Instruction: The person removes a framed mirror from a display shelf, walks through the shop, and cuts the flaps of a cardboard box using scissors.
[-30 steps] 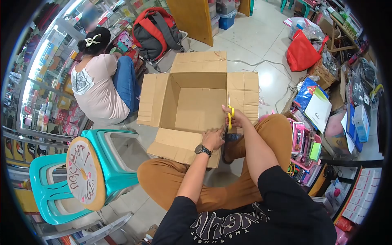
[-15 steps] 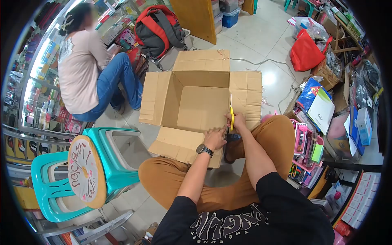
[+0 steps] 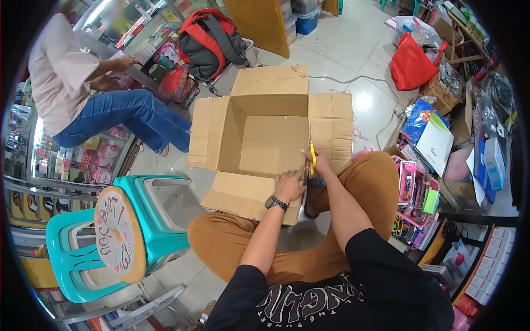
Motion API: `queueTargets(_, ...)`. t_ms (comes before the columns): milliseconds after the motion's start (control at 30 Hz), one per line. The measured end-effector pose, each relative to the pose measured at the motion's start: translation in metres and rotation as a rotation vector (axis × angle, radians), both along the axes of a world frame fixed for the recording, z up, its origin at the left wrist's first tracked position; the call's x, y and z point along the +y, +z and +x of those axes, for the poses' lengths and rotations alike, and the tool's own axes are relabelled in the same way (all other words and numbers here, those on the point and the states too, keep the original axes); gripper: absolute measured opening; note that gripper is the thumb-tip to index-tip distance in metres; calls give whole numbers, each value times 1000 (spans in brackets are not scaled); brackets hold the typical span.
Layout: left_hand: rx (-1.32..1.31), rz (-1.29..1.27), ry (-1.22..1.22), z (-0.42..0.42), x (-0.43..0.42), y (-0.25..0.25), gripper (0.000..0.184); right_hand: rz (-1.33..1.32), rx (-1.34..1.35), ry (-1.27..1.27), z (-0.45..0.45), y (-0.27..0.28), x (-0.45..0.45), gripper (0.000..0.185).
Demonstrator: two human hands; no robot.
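An opened cardboard box (image 3: 273,135) stands on the floor before my crossed legs, its flaps folded outward and its inside showing bare cardboard. My right hand (image 3: 318,164) is closed around yellow-handled scissors (image 3: 313,156), their blades pointing away from me beside the box's right flap. My left hand (image 3: 289,187), with a dark wristwatch (image 3: 275,203) above it, grips the near flap (image 3: 243,193) by its right corner. Its fingertips sit close to my right hand, and the undersides of its fingers are hidden.
A person (image 3: 105,94) in blue jeans is at the glass display on the left. Teal plastic stools (image 3: 157,215) stand at my left. A red-grey backpack (image 3: 210,47) lies beyond the box. Pink baskets (image 3: 414,193) and a red bag (image 3: 414,63) are at the right.
The person on the left has risen from a low crouch and shifted left, one arm now reaching toward the display. My hands, scissors and box keep nearly the same places.
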State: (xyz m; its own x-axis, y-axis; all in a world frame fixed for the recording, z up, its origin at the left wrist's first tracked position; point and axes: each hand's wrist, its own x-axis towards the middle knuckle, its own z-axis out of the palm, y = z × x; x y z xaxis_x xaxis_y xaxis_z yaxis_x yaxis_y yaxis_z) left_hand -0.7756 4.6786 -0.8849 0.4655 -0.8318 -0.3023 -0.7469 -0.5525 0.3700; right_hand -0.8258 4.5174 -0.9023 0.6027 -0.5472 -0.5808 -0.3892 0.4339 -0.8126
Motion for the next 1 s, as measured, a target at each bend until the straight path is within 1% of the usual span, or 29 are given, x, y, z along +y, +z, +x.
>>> queueTargets(133, -10, 12, 20, -3, -3, 0, 63, 25, 35, 8, 1, 3, -2, 45)
queueTargets(233, -39, 80, 0, -5, -3, 1, 59, 211, 3, -34, -1, 18, 2, 52)
queueTargets(300, -49, 94, -11, -10, -3, 5, 58, 265, -9, -53, -9, 28, 0, 55)
queueTargets(400, -52, 161, -10, -15, -2, 13, 55, 449, -27, 35, -19, 37, -2, 62)
queueTargets(467, -54, 179, -11, -17, -2, 14, 54, 505, -34, 63, -24, 40, -3, 65)
queueTargets(600, -44, 173, -25, -17, -1, 10, 60, 509, 41, 99, -25, 40, 1, 69)
queueTargets(800, -40, 198, -30, -8, 14, 9, 62, 464, 103, 176, -21, 29, 8, 73)
queueTargets(933, -10, 216, -80, -8, 19, 12, 65, 350, 145, 134, -8, 31, -2, 76)
queueTargets(1000, 4, 216, -81, -10, 17, 16, 65, 337, 159, 151, -6, 36, -12, 76)
